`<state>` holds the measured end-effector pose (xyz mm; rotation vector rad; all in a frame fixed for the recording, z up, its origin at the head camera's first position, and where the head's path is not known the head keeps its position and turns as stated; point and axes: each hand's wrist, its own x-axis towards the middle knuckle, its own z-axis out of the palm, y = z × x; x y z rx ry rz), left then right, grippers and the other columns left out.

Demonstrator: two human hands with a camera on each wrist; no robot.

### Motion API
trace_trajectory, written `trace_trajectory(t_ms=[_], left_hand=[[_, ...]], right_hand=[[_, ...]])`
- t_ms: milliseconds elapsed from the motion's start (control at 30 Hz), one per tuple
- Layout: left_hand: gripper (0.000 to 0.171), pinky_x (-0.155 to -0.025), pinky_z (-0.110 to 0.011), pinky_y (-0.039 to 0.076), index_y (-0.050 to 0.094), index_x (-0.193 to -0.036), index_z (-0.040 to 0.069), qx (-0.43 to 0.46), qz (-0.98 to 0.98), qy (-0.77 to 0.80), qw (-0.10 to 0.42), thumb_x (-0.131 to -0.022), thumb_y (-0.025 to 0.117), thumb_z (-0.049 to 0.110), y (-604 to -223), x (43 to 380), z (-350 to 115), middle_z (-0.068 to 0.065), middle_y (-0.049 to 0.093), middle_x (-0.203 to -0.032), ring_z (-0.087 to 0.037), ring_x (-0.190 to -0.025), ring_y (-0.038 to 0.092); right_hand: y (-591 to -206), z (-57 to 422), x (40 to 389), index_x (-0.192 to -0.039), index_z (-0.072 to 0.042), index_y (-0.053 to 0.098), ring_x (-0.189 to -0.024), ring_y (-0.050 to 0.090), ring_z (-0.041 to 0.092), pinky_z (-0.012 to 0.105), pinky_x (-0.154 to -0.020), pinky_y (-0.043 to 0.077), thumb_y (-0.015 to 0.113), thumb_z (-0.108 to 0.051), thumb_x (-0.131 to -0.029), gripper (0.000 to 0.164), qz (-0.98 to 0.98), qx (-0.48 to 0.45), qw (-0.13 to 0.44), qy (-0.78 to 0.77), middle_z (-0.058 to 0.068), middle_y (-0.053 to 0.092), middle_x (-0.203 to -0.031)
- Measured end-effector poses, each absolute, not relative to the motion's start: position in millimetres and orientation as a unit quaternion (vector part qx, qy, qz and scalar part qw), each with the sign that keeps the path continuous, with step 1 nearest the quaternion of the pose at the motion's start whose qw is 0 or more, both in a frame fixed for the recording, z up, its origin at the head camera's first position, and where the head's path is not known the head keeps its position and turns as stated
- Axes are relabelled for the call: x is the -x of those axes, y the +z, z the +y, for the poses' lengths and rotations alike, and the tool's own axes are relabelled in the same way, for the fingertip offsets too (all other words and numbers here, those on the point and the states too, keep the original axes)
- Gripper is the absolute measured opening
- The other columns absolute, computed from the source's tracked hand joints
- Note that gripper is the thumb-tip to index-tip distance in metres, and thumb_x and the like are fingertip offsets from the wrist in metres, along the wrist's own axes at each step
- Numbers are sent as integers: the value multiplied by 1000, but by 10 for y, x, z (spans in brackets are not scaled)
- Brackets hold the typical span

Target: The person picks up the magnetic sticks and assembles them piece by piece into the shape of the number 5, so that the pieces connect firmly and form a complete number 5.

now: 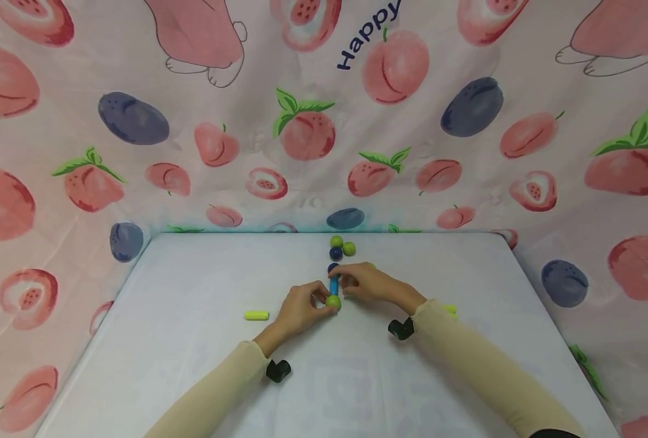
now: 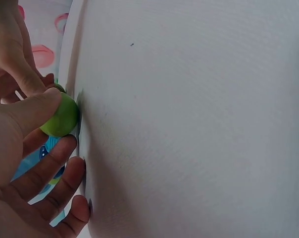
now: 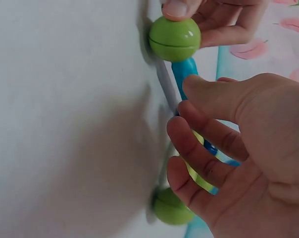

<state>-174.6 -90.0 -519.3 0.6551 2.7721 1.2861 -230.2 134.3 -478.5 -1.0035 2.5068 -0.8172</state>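
A green ball (image 1: 333,302) is at the near end of a blue stick (image 1: 334,286); a dark blue ball (image 1: 332,266) shows at its far end. My left hand (image 1: 302,307) pinches the green ball between thumb and fingers. Around the far part of the stick is my right hand (image 1: 370,283), its index finger reaching over the stick near the dark blue ball. In the head view its thumb is a little apart from the stick. The right wrist view shows its fingers (image 3: 204,166) loosely bent, hiding part of the stick.
Beyond the stick lie two green balls (image 1: 348,248) and another dark blue ball (image 1: 336,253). A further green ball (image 3: 172,206) is partly behind my right hand. Yellow sticks lie on the white table (image 1: 193,365): one yellow stick (image 1: 256,315) at left, others (image 1: 450,310) by the right sleeve.
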Motion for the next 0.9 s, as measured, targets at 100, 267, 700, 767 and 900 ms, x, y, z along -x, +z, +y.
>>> trace_trajectory(t_ms=[100, 267, 700, 767, 900], left_hand=[[23, -65, -25, 47, 72, -100, 15, -205, 890, 408, 11, -85, 86, 23, -5190, 1750, -898, 4, 74, -90, -11, -73, 58], [23, -65, -26, 47, 71, -100, 15, -203, 891, 405, 15, -85, 86, 24, -5191, 1754, -899, 4, 73, -91, -10, -73, 57], [24, -67, -26, 47, 70, -100, 16, -202, 893, 401, 27, -85, 87, 25, -5207, 1767, -895, 6, 72, -91, -15, -76, 60], [24, -67, -26, 47, 70, -100, 16, -200, 893, 402, 28, -85, 86, 25, -5206, 1766, -898, 6, 72, -91, -14, -76, 59], [23, -67, -26, 47, 70, -100, 16, -199, 893, 402, 27, -86, 86, 25, -5201, 1757, -909, 6, 72, -91, -13, -76, 58]], right_hand=[[-4708, 1430, 2286, -138, -10, 61, -90, 64, 18, 36, -85, 55, 71, -3, -96, 43, 878, 349, 166, -282, 12, 70, -110], [-4574, 1618, 2229, -142, -10, 58, -94, 66, 20, 39, -89, 55, 71, -5, -97, 47, 885, 333, 179, -270, 16, 69, -119], [-4480, 2384, 2091, -137, -10, 60, -100, 65, 27, 47, -89, 55, 71, -2, -94, 45, 909, 286, 189, -238, 17, 66, -121], [-4488, 2506, 2063, -135, -9, 61, -101, 65, 29, 49, -89, 54, 71, -1, -94, 43, 909, 282, 186, -244, 18, 66, -121], [-4497, 2710, 1999, -131, -9, 63, -102, 64, 31, 50, -89, 53, 70, 0, -94, 39, 909, 270, 194, -251, 17, 66, -119]])
